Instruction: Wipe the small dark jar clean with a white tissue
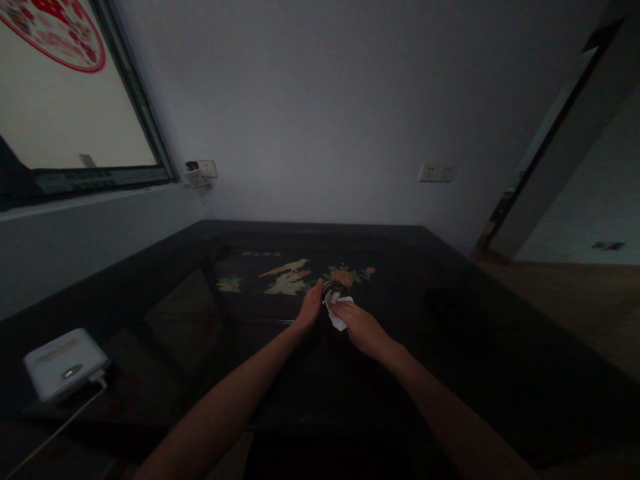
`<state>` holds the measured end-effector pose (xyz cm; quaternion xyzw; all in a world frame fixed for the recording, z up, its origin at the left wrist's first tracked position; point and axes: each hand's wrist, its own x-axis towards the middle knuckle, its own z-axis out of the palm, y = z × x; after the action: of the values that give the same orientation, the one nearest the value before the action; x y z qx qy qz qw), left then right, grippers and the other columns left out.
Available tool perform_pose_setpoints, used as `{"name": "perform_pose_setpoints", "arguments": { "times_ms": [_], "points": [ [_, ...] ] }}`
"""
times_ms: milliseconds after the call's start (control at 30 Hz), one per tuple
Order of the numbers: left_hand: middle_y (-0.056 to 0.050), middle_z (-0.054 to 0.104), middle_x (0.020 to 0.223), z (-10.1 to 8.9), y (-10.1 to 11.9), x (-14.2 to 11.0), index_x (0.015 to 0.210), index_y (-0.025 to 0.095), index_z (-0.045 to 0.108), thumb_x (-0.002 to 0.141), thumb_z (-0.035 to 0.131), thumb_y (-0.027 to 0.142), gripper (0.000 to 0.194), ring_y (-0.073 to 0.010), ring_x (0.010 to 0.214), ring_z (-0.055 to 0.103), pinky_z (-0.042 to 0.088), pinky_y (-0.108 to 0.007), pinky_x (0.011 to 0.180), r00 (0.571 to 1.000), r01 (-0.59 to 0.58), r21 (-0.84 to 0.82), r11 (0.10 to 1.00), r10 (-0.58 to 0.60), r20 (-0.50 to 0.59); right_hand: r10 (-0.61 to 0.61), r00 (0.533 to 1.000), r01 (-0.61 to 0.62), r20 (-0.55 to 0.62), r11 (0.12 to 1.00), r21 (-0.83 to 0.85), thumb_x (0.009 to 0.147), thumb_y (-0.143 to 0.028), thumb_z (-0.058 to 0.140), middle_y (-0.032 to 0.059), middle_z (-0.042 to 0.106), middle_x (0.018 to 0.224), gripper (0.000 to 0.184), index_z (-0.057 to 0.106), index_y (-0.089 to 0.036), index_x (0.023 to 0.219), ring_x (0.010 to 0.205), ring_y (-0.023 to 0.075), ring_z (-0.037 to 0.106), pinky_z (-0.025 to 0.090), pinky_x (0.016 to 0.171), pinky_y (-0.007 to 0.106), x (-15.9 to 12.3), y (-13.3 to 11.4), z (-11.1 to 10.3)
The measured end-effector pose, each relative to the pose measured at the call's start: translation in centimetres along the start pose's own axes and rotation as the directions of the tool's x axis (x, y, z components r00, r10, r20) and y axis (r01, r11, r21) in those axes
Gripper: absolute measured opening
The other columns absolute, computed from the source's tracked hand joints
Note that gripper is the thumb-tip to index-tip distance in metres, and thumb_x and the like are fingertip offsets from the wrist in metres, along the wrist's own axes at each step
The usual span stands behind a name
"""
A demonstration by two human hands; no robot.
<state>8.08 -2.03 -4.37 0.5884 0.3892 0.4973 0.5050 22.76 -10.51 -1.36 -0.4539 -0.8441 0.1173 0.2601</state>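
Note:
Both my arms reach out over a dark table [450,320] with a painted bird-and-flower panel [290,277]. My left hand [310,308] is curled around a small dark round object [334,289] from the left. My right hand [363,328] pinches a white cloth or tissue [338,313] and presses it against that object. The room is dim and the object's details are hard to make out.
A white box-shaped device [63,363] with a white cable [55,430] sits at the table's near left. A window [65,100] with a red round decoration is on the left. Wall sockets [436,173] sit on the back wall. A wooden floor [575,300] lies to the right.

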Motion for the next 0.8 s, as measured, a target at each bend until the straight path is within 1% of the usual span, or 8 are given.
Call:
{"name": "perform_pose_setpoints", "arguments": {
  "times_ms": [167,300,400,467,533,600,700,800],
  "points": [
    [-0.011,0.071,0.089,0.1,0.3,-0.2,0.087,0.011,0.067,0.083,0.037,0.070,0.066,-0.0244,0.085,0.063,0.046,-0.034,0.082,1.000,-0.005,0.038,0.999,0.004,0.014,0.029,0.999,-0.026,-0.023,0.994,0.110,0.080,0.003,0.034,0.0123,0.062,0.126,0.057,0.050,-0.012,0.133,0.110,0.0189,0.062,0.050,0.092,0.032,0.4,0.3,1.5],
    [-0.010,0.070,0.084,0.1,0.1,0.0,0.085,0.011,0.066,0.083,0.036,0.070,0.066,-0.0242,0.081,0.063,0.047,-0.035,0.078,1.000,-0.001,0.061,0.998,0.000,0.018,0.029,0.999,-0.026,-0.020,0.992,0.126,0.083,-0.001,0.034,0.0132,0.062,0.126,0.053,0.049,-0.011,0.133,0.108,0.0200,0.063,0.052,0.089,0.032,0.4,0.5,1.7],
    [-0.011,0.070,0.087,0.0,0.0,0.1,0.086,0.011,0.066,0.084,0.035,0.070,0.066,-0.0244,0.085,0.062,0.046,-0.035,0.082,1.000,-0.006,0.070,0.998,0.004,0.020,-0.008,1.000,0.007,0.002,0.996,0.088,0.080,0.002,0.036,0.0114,0.062,0.127,0.054,0.056,-0.015,0.128,0.115,0.0208,0.059,0.045,0.099,0.036,0.2,0.4,0.7],
    [-0.011,0.070,0.091,0.1,-0.1,0.2,0.088,0.011,0.067,0.084,0.035,0.069,0.066,-0.0242,0.088,0.062,0.046,-0.034,0.083,1.000,-0.010,0.071,0.997,0.008,0.026,-0.026,0.999,0.025,0.021,0.999,0.038,0.078,0.004,0.038,0.0130,0.060,0.130,0.054,0.060,-0.014,0.124,0.125,0.0236,0.051,0.036,0.107,0.043,0.0,0.4,-0.2],
    [-0.011,0.070,0.092,0.1,-0.1,0.2,0.090,0.011,0.067,0.085,0.035,0.069,0.066,-0.0239,0.086,0.063,0.046,-0.033,0.080,0.999,-0.005,0.072,0.997,0.003,0.036,-0.039,0.998,0.041,0.039,0.998,-0.051,0.077,0.005,0.039,0.0142,0.056,0.133,0.052,0.062,-0.014,0.120,0.133,0.0268,0.040,0.024,0.111,0.053,-0.1,0.5,-1.0],
    [-0.011,0.070,0.088,0.1,-0.3,0.2,0.091,0.011,0.067,0.085,0.034,0.068,0.067,-0.0231,0.080,0.063,0.047,-0.033,0.073,0.999,0.007,0.072,0.997,-0.011,0.044,-0.055,0.997,0.065,0.059,0.979,-0.191,0.079,0.004,0.039,0.0152,0.053,0.136,0.050,0.062,-0.013,0.119,0.137,0.0274,0.034,0.016,0.112,0.057,-0.1,0.4,-1.4],
    [-0.011,0.070,0.083,0.2,-0.4,0.1,0.088,0.010,0.067,0.085,0.034,0.069,0.067,-0.0223,0.073,0.062,0.047,-0.032,0.068,0.999,0.021,0.075,0.997,-0.024,0.044,-0.054,0.995,0.082,0.086,0.929,-0.360,0.082,0.002,0.038,0.0151,0.051,0.139,0.049,0.060,-0.013,0.123,0.137,0.0256,0.035,0.024,0.111,0.054,-0.2,0.2,-1.3],
    [-0.011,0.070,0.086,0.2,-0.3,0.2,0.087,0.010,0.067,0.084,0.035,0.069,0.067,-0.0231,0.078,0.062,0.047,-0.033,0.074,0.999,0.008,0.076,0.997,-0.011,0.033,-0.002,0.997,0.024,0.078,0.958,-0.287,0.080,0.004,0.038,0.0131,0.054,0.137,0.054,0.056,-0.015,0.127,0.132,0.0240,0.042,0.035,0.106,0.046,-0.3,-0.2,-0.9]
  ]
}}
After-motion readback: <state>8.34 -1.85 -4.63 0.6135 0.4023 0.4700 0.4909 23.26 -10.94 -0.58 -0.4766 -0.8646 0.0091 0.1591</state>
